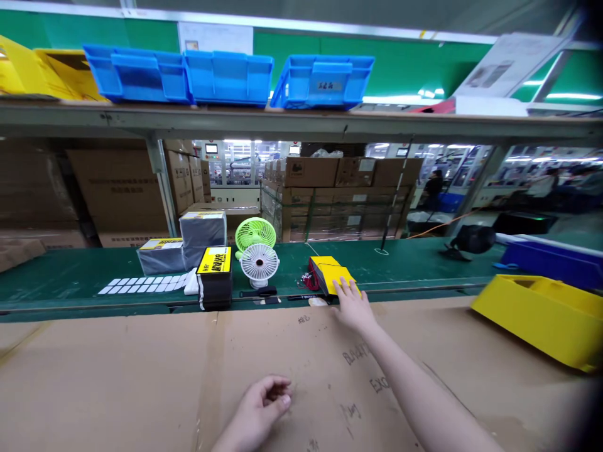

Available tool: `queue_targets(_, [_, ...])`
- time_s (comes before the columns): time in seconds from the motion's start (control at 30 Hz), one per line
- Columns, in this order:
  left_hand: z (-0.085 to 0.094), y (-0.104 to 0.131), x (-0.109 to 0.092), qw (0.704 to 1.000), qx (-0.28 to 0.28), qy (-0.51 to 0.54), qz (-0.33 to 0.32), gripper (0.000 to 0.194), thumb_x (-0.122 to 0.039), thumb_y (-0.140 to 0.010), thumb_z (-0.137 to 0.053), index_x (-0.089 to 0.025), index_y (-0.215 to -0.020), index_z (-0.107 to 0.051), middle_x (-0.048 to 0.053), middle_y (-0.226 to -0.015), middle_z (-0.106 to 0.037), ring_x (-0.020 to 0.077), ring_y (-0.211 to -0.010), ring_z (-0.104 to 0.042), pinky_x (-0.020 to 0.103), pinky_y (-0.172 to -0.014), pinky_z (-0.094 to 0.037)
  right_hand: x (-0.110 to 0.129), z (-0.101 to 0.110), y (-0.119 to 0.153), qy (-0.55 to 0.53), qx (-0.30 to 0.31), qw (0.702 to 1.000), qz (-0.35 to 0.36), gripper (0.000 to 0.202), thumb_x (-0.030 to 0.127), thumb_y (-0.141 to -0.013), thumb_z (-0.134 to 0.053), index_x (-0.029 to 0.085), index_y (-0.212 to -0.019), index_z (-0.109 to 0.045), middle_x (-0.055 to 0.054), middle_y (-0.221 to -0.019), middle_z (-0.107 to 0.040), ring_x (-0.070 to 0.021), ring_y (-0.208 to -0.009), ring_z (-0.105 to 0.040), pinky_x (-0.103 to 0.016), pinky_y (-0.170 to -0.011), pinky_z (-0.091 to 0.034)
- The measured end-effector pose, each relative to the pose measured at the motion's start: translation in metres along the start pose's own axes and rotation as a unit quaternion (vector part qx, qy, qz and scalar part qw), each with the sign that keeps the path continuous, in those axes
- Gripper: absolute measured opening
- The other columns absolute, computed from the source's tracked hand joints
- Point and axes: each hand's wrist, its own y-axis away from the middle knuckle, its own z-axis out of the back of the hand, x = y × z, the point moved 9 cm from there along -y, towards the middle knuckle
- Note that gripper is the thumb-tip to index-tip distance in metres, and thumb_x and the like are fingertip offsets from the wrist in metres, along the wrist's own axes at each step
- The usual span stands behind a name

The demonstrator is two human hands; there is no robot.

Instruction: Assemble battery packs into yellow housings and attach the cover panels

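My right hand reaches forward with its fingers spread over the near right part of a yellow and black box on the green bench. Its fingertips appear to touch the top of that box. Low in the middle, my left hand hovers over the brown cardboard with loosely curled fingers and nothing between them. Left of the box stand a white fan, a green fan and a stack of black and yellow packages.
White label stickers and grey wrapped stacks lie at the left. At the right are a yellow bin, a blue bin and a black fan. Blue bins line the shelf above. People are far behind, at the right.
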Motion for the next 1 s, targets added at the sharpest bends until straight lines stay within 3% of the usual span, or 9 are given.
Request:
queue_targets(0.1, [0.0,0.001,0.0,1.0,0.001,-0.009,0.0,0.044,-0.042,-0.072,-0.065,-0.015,-0.105,-0.061,0.011,-0.104,-0.064,0.0235,-0.102,-0.056,0.037,-0.092,-0.041,0.004,-0.003,-0.002,-0.011,0.006,1.0,0.0,0.057,0.024,-0.079,-0.046,0.016,-0.135,-0.037,-0.013,-0.14,-0.038,-0.0306,-0.128,-0.03,-0.049,-0.1,-0.022])
queue_targets(0.2, [0.001,0.0,0.002,1.0,0.005,-0.01,-0.011,0.042,-0.042,-0.072,-0.064,-0.016,-0.106,-0.061,0.01,-0.105,-0.065,0.0235,-0.102,-0.057,0.037,-0.091,-0.041,0.011,0.01,0.005,-0.025,-0.018,0.999,0.017,0.044,0.018,-0.081,-0.043,0.016,-0.123,-0.052,-0.014,-0.127,-0.054,-0.0282,-0.116,-0.044,-0.046,-0.099,-0.024])
queue_targets(0.43, [0.003,0.0,0.004,1.0,0.005,-0.004,-0.021,0.045,-0.043,-0.072,-0.064,-0.015,-0.107,-0.061,0.012,-0.107,-0.064,0.0244,-0.104,-0.056,0.037,-0.092,-0.04,0.034,0.074,0.036,-0.074,-0.123,0.988,0.053,0.04,0.014,-0.087,-0.033,0.013,-0.118,-0.058,-0.011,-0.118,-0.061,-0.0255,-0.11,-0.051,-0.039,-0.096,-0.035])
queue_targets(0.53, [-0.001,0.001,0.002,0.999,0.024,0.019,-0.023,0.047,-0.044,-0.073,-0.064,-0.014,-0.11,-0.06,0.014,-0.111,-0.063,0.0242,-0.106,-0.055,0.038,-0.095,-0.038,0.059,0.107,0.072,-0.124,-0.173,0.972,0.098,0.039,0.017,-0.088,-0.035,0.016,-0.122,-0.054,-0.008,-0.118,-0.061,-0.0203,-0.107,-0.055,-0.033,-0.095,-0.04])
queue_targets(0.67, [-0.008,0.007,-0.005,0.985,0.059,0.16,-0.024,0.065,-0.057,-0.074,-0.056,-0.019,-0.126,-0.048,0.015,-0.121,-0.058,0.0253,-0.108,-0.054,0.041,-0.091,-0.038,0.116,0.155,0.154,-0.271,-0.261,0.885,0.274,0.046,0.01,-0.084,-0.045,0.022,-0.128,-0.047,-0.008,-0.112,-0.065,-0.0203,-0.101,-0.061,-0.034,-0.085,-0.049])
queue_targets(0.73, [-0.004,0.012,-0.016,0.958,0.052,0.28,-0.035,0.073,-0.069,-0.073,-0.043,-0.022,-0.129,-0.045,0.014,-0.125,-0.055,0.0266,-0.111,-0.052,0.042,-0.091,-0.038,0.148,0.167,0.191,-0.295,-0.249,0.853,0.353,0.054,0.006,-0.081,-0.044,0.021,-0.133,-0.041,-0.009,-0.113,-0.065,-0.0208,-0.106,-0.059,-0.036,-0.085,-0.051])
queue_targets(0.83, [0.003,0.021,-0.028,0.921,0.049,0.385,-0.016,0.091,-0.081,-0.067,-0.026,-0.013,-0.122,-0.053,0.017,-0.121,-0.057,0.0306,-0.113,-0.05,0.043,-0.096,-0.035,0.189,0.177,0.23,-0.297,-0.211,0.817,0.446,0.046,0.014,-0.083,-0.048,0.018,-0.129,-0.045,-0.008,-0.112,-0.065,-0.0215,-0.109,-0.057,-0.036,-0.086,-0.052])
queue_targets(0.93, [0.005,0.028,-0.027,0.921,0.069,0.382,0.038,0.104,-0.087,-0.059,-0.024,-0.007,-0.116,-0.057,0.02,-0.113,-0.061,0.0352,-0.112,-0.051,0.047,-0.097,-0.033,0.213,0.187,0.235,-0.342,-0.164,0.796,0.472,0.035,0.035,-0.081,-0.057,0.018,-0.112,-0.058,-0.006,-0.102,-0.07,-0.0204,-0.095,-0.064,-0.032,-0.08,-0.055])
queue_targets(1.0, [0.006,0.031,-0.02,0.927,0.079,0.362,0.063,0.1,-0.086,-0.059,-0.03,-0.008,-0.115,-0.059,0.018,-0.111,-0.063,0.0359,-0.112,-0.051,0.048,-0.097,-0.033,0.216,0.19,0.217,-0.384,-0.136,0.811,0.42,0.032,0.036,-0.081,-0.057,0.019,-0.109,-0.06,-0.007,-0.101,-0.07,-0.0192,-0.093,-0.065,-0.032,-0.082,-0.054])
